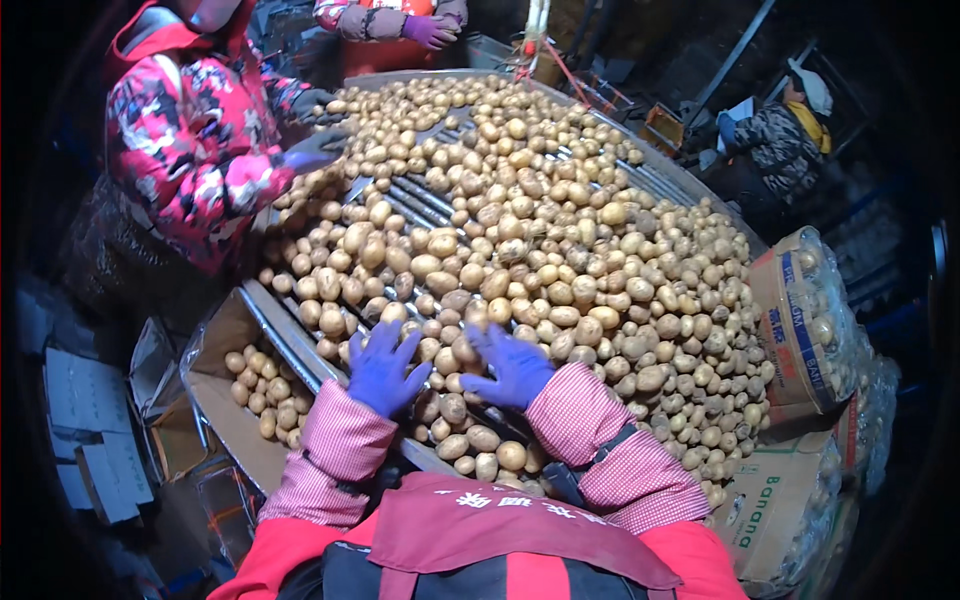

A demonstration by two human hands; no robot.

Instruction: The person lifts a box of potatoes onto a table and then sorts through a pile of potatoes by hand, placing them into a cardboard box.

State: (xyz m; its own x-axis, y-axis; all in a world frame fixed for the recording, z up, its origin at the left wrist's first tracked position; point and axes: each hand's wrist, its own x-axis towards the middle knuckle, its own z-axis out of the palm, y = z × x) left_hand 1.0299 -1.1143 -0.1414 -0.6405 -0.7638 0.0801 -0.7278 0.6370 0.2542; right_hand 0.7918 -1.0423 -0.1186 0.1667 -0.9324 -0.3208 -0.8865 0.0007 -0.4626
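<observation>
A broad heap of potatoes (585, 290) lies over a metal roller table (418, 203). My left hand (386, 370), in a purple glove, rests at the near left side of the heap, palm down with its fingers spread among the potatoes. Just to its right is my right hand (515, 372), gloved alike, with fingers stretched forward over potatoes and the thumb apart. Neither hand has a potato closed in it. Several loose potatoes (484, 440) lie between my wrists and the apron.
At the left, potatoes fill part of a cardboard box (232, 432) below the metal rim (290, 335). Stacked cartons (795, 325) stand at the right. A co-worker in a pink patterned jacket (190, 150) reaches onto the heap; other people are at the far side and far right.
</observation>
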